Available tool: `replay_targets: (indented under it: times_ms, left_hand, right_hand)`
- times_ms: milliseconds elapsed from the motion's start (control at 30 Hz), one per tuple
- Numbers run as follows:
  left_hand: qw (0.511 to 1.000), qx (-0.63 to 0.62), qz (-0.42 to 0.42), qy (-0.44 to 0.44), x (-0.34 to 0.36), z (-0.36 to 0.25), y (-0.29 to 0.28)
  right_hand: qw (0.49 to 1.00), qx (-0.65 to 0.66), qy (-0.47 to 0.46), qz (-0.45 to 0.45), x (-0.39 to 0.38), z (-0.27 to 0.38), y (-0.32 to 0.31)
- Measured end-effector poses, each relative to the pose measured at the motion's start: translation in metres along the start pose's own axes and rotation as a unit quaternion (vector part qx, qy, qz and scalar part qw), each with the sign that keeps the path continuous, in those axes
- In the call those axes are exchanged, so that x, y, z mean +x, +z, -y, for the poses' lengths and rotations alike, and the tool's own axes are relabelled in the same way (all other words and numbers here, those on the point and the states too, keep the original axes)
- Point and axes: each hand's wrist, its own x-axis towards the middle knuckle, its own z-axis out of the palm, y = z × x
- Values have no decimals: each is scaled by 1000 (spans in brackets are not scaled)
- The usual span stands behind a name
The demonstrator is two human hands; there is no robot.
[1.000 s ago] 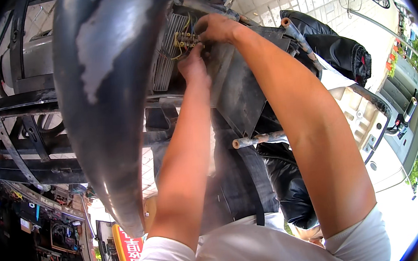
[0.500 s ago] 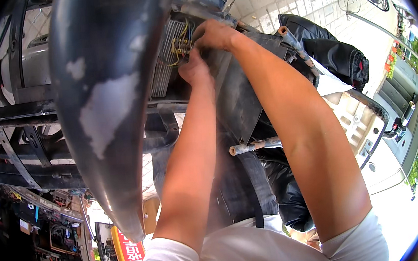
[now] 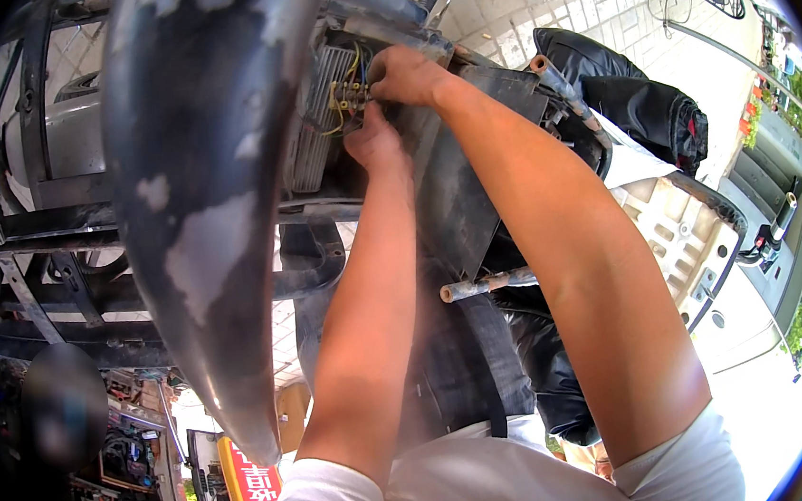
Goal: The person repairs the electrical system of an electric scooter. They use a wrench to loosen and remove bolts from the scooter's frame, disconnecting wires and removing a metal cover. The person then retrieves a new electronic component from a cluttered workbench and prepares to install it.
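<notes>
Both hands are up inside the stripped frame, working at a cluster of yellow wires [image 3: 349, 88] on the end of a finned metal block [image 3: 313, 115]. The left hand [image 3: 374, 143] is curled with its fingertips pinched at the wires' plug; the right hand [image 3: 405, 74] is closed over the top of the same spot, though I cannot tell exactly what it grips underneath.

The risk I see is a hard tug: those thin wires could pull out of their terminals, or a knuckle could scrape on the fins' sharp edges.

The big curved panel [image 3: 205, 191] to the left is dull grey with pale worn patches, smooth and rounded. A rusty tube [image 3: 485, 286] sticks out below, and a creased black seat [image 3: 636, 101] sits beyond the right forearm.
</notes>
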Motion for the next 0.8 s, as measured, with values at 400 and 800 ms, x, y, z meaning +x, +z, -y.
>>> replay_targets:
  times_ms: [400, 800]
  left_hand:
    - [977, 67, 161, -126, -30, -25, -65]
    - [808, 423, 410, 6, -151, -211, -291]
  right_hand:
    - [998, 45, 40, -19, -9, -7, -3]
    - [957, 110, -26, -268, -202, 116, -3]
